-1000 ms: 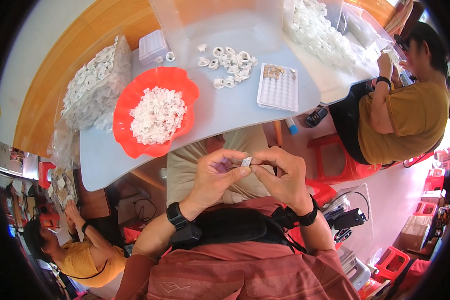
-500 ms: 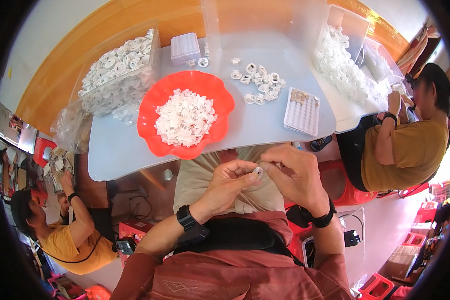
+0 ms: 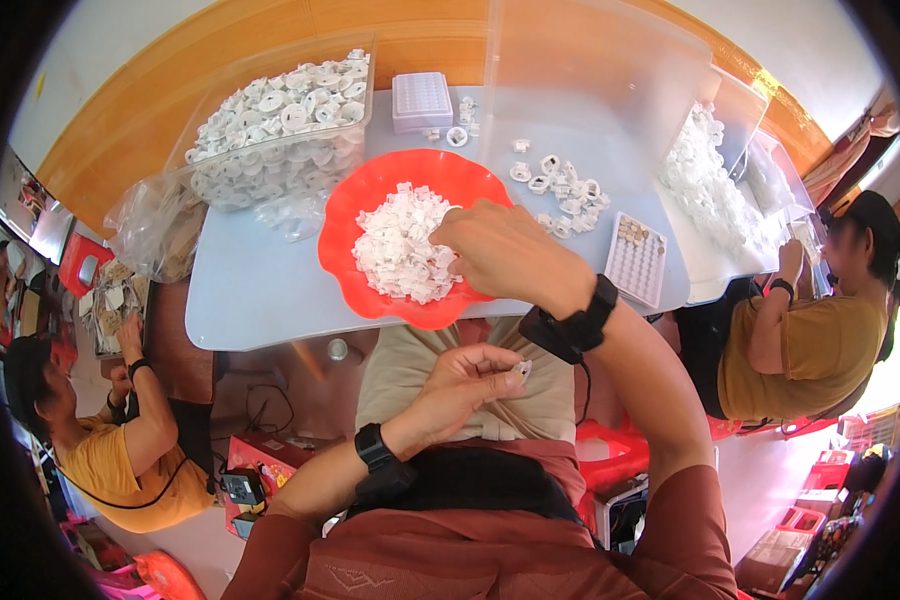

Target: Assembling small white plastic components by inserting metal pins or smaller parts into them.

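Note:
My left hand (image 3: 460,388) is in front of my lap, its thumb and forefinger pinching a small white plastic part (image 3: 522,369) that has a dark spot on it. Over the table, my right hand (image 3: 505,250) reaches into a scalloped red bowl (image 3: 342,265). Its curled fingers touch the heap of small white plastic pieces (image 3: 400,245) inside, and the hand itself hides what is at the fingertips. To the right of the bowl, several round white fittings (image 3: 575,195) lie loose on the pale blue table (image 3: 255,290).
A clear bin (image 3: 280,140) full of round white parts stands at the back left, near a stacked white tray (image 3: 421,100). At right are a white tray (image 3: 635,260) with brownish discs and another bin of white pieces (image 3: 700,190). Co-workers sit left (image 3: 140,450) and right (image 3: 800,340).
My right hand has left the part in my left hand and moved up and left into the red bowl. My left hand keeps hold of its part. The view has shifted.

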Motion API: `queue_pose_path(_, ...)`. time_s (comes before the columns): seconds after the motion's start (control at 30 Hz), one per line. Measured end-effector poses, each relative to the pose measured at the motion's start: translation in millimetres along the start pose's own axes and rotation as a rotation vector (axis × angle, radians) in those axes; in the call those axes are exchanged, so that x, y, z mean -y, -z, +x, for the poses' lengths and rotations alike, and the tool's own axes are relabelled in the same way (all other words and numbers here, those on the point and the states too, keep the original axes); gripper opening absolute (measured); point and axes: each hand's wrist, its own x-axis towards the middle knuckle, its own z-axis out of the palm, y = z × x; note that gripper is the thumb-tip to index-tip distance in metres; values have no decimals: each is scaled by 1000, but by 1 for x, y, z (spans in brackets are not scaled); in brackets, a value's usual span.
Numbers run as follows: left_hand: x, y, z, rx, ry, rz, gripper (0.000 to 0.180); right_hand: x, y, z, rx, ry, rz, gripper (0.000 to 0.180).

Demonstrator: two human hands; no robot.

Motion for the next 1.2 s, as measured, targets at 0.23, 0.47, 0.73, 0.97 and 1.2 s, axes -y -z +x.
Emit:
queue_pose_path(0.23,-4,10,-5,-8,-6,-38,23,-9,-30,23,102,-22,-84,21)
queue_pose_path(0.47,-6,15,-5,18,-12,-78,22,-6,-28,15,-29,33,44,7)
queue_pose_path(0.73,-10,14,-9,25,-23,-71,22,-1,-18,2,-397,163,286,11)
queue_pose_path(0.97,-14,12,-11,13,-50,-99,20,16,13,-40,-334,-310,620,12)
queue_pose_path(1.2,-8,8,-7,28,-49,-128,20,9,3,-80,-467,-387,843,18)
